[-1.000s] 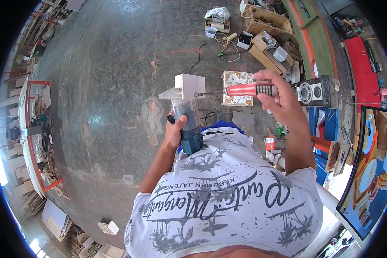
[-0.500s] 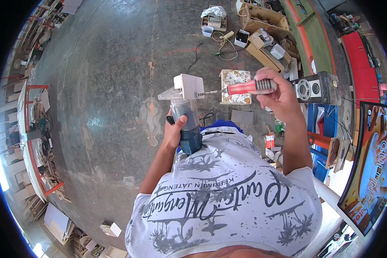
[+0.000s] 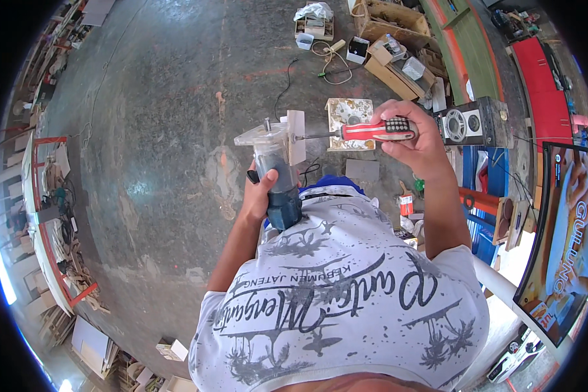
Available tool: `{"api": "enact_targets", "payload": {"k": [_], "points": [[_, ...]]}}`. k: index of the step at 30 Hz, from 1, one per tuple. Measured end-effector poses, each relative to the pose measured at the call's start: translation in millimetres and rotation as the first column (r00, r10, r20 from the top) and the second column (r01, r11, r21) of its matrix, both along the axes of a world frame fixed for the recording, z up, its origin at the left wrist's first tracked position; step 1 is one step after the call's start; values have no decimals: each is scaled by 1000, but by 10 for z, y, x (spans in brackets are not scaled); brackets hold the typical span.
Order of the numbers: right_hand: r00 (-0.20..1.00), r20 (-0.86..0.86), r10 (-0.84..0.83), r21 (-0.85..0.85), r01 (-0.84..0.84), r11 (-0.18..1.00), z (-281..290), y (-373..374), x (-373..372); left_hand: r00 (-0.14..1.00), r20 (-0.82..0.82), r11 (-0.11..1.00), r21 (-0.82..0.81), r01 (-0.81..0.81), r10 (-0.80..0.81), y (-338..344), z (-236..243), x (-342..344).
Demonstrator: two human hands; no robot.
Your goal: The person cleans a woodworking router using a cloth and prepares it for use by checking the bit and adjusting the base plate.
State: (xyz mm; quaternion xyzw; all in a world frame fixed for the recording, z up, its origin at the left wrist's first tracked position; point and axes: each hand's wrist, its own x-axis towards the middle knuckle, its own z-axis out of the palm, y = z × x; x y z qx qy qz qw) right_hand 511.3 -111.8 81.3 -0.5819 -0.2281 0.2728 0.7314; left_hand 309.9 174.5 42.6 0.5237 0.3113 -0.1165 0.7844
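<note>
My left hand (image 3: 257, 199) is wrapped around a trim router (image 3: 285, 208) with a dark blue body and a clear plastic base, held base upward against my shirt. A pale wooden plate (image 3: 297, 138) stands upright along the right side of that base, seen nearly edge-on. In my right hand (image 3: 423, 140) is a screwdriver (image 3: 360, 132) with a red and white handle and a dark knobbly grip. Its shank lies level, pointing left, and the tip meets the right face of the plate. Whatever fastener is there is too small to make out.
Beyond the screwdriver stands a low paint-stained stool (image 3: 336, 111). A speaker box (image 3: 496, 124) and a large screen (image 3: 558, 242) are at the right. A power strip (image 3: 338, 46) with its cord and a wooden crate (image 3: 398, 19) lie farther off on the concrete floor.
The router and plate have turned, so the plate now shows its edge rather than its broad face. The screwdriver's handle has rotated in my right hand. The surroundings have shifted slightly left and up.
</note>
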Motion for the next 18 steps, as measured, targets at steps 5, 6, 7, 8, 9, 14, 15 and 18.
{"api": "enact_targets", "payload": {"k": [5, 6, 7, 8, 9, 14, 15, 18], "points": [[955, -272, -120, -289, 38, 957, 215, -65, -24, 1000, -6, 1000, -4, -1, 1, 18, 29, -5], [959, -268, -89, -417, -32, 908, 232, -74, -7, 1000, -7, 1000, -12, -7, 6, 24, 20, 1], [961, -267, -73, -478, -66, 876, 230, -72, -14, 1000, -7, 1000, -11, -9, 9, 26, 15, -3], [962, -267, -54, -536, -101, 838, 228, -68, -22, 1000, -2, 1000, -11, -5, 5, 28, 10, -10], [989, -140, -56, -409, -6, 913, 205, -63, -62, 1000, 2, 1000, -11, -3, 3, 29, 8, -15], [993, 108, -57, -79, 65, 995, 57, -26, -72, 1000, 8, 1000, 5, 19, -19, -1, 102, 52], [998, 12, -66, -80, 67, 995, 92, -6, -74, 1000, 16, 1000, 5, 27, -27, -2, 112, 57], [967, -242, -78, -328, -6, 945, 220, -23, -28, 1000, 21, 1000, 8, -3, 3, 18, 127, 36]]}}
